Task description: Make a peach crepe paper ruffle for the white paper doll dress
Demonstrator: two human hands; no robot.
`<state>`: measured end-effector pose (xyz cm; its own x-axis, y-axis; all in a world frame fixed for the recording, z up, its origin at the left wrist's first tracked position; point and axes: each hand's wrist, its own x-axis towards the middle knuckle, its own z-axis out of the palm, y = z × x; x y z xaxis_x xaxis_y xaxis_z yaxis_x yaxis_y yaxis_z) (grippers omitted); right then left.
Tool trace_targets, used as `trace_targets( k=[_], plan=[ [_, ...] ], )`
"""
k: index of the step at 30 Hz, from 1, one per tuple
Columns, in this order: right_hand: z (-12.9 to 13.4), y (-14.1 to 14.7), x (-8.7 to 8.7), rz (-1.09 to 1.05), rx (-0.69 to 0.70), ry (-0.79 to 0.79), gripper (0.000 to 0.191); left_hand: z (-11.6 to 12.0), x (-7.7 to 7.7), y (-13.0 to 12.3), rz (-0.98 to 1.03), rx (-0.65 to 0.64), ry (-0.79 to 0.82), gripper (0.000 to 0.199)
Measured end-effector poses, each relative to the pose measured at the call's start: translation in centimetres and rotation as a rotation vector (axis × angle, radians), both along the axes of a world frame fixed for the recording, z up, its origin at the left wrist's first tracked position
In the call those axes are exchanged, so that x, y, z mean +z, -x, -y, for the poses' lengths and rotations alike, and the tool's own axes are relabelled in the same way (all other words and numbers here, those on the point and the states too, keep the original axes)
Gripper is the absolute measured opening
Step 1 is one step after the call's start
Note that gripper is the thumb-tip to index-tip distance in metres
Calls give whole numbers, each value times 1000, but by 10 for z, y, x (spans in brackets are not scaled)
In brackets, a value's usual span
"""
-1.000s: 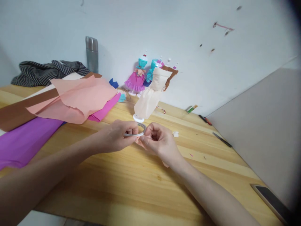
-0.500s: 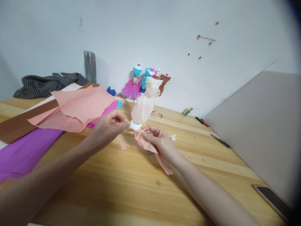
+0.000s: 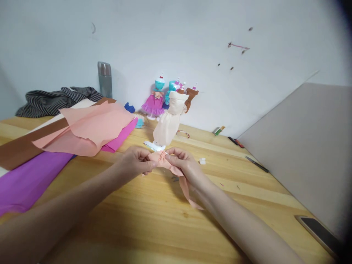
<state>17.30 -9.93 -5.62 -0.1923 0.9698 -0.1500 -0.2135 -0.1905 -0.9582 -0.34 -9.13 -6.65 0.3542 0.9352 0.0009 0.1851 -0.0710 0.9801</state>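
Note:
Between my two hands a strip of peach crepe paper [image 3: 176, 171] is held, gathered into folds at its upper end. My left hand [image 3: 139, 160] pinches the left end of the strip. My right hand [image 3: 183, 161] grips the gathers between thumb and fingers, and the loose tail hangs down below it toward the table. Just behind my hands stands a small dress form in a cream paper dress [image 3: 167, 126] on a white base. A white strip [image 3: 151, 146] lies beside that base, partly behind my hands.
Peach paper sheets [image 3: 96, 126] lie over brown, purple and magenta ones at left. Behind are a striped cloth [image 3: 60, 102], a bottle [image 3: 105, 80] and a dressed figure with a magenta skirt [image 3: 154, 104]. At right lie a craft knife [image 3: 257, 164] and a phone [image 3: 316, 234].
My left hand has come down and right and taken hold of the peach strip's left end. The white strip beside the base now shows more. The hanging tail has shifted slightly.

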Motion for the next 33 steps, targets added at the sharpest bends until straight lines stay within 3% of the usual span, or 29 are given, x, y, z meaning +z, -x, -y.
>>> trace_targets(
  k=[3,8,12,15,18,21,29,33],
  plan=[
    [-3,-1,-5,11,-7,-9,32,1,5,3,-174,57,-116,25],
    [-9,-2,-11,142,-54,-87,31,3,27,16,-398,29,-89,28],
    [-8,-3,-10,288,-7,-163,30,4,40,23,-413,224,-421,31],
    [-1,-1,-9,373,112,-203,25,5,38,21,-412,147,-581,27],
    [5,0,-10,436,208,-269,17,6,29,15,-509,-70,-461,32],
    [8,0,-11,523,204,-396,10,5,19,11,-571,-197,-349,38],
    [10,-3,-6,886,112,-640,27,2,17,11,-593,-228,-354,33],
    [11,-4,-3,897,96,-660,28,3,20,13,-564,-236,-340,34]
  ],
)
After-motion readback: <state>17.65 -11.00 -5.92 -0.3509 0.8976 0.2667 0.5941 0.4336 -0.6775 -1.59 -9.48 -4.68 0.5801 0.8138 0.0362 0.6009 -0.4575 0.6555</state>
